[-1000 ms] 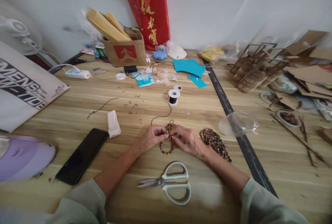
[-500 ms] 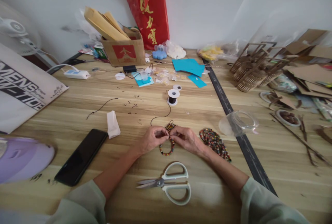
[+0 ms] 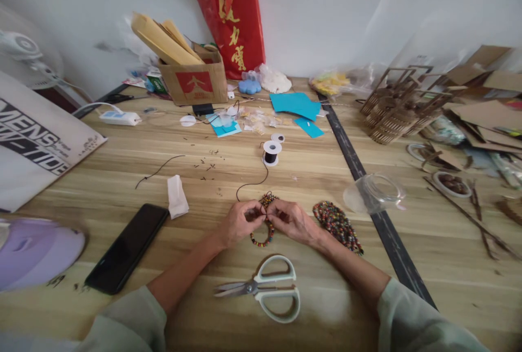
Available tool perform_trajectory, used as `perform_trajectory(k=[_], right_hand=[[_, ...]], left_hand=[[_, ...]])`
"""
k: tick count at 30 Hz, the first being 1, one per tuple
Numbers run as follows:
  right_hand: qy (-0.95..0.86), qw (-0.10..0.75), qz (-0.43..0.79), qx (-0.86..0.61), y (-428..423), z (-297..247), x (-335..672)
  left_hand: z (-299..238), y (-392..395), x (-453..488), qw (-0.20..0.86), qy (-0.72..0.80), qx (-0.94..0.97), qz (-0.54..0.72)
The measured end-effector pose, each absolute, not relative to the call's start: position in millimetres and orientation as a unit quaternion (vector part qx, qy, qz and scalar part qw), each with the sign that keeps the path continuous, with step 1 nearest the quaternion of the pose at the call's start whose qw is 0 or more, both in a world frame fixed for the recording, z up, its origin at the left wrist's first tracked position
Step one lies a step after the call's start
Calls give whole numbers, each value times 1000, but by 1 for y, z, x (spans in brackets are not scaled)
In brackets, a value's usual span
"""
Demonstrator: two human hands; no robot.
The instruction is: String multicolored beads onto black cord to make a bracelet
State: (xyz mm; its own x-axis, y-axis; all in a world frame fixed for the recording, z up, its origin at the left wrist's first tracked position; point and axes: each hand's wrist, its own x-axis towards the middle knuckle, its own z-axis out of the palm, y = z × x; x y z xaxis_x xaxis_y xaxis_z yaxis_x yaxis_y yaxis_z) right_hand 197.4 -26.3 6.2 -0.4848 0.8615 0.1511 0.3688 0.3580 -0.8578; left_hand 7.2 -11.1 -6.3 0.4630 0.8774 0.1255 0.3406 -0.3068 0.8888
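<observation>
My left hand [image 3: 243,220] and my right hand [image 3: 294,221] meet at the middle of the table, fingertips pinched together on thin black cord. Below and behind the fingers hangs a loop of small multicoloured beads [image 3: 263,242], partly hidden by both hands. From the fingers the black cord [image 3: 253,184] curves back to a white spool [image 3: 272,153] wound with black cord. Right of my right hand lies a heap of coloured bead strands [image 3: 336,227]. Scissors with pale handles [image 3: 277,289] rest nearer to me, blades pointing left.
At left lie a black phone [image 3: 127,248], a folded white paper [image 3: 178,197] and a purple-white device [image 3: 38,251]. A cardboard box [image 3: 196,82] and red bag [image 3: 232,25] stand behind. A clear plastic cup [image 3: 373,194] lies right, with small woven baskets [image 3: 391,115] beyond.
Both hands stay pinched at the cord with barely any movement. The view has shifted very slightly; the spool, scissors and bead strands lie as before.
</observation>
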Motion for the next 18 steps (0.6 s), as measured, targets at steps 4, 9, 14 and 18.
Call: perform_trajectory(k=[4, 9, 14, 18], right_hand=[[-733, 309, 451, -404, -25, 6, 198], [-661, 324, 549, -395, -22, 5, 197], [-618, 328, 606, -378, -21, 2, 196], [-605, 320, 621, -383, -20, 0, 196]], left_hand=[[-7, -14, 7, 369, 403, 771, 328], [-9, -15, 6, 347, 394, 778, 346], [-9, -15, 6, 336, 380, 790, 345], [-10, -15, 6, 312, 362, 805, 351]])
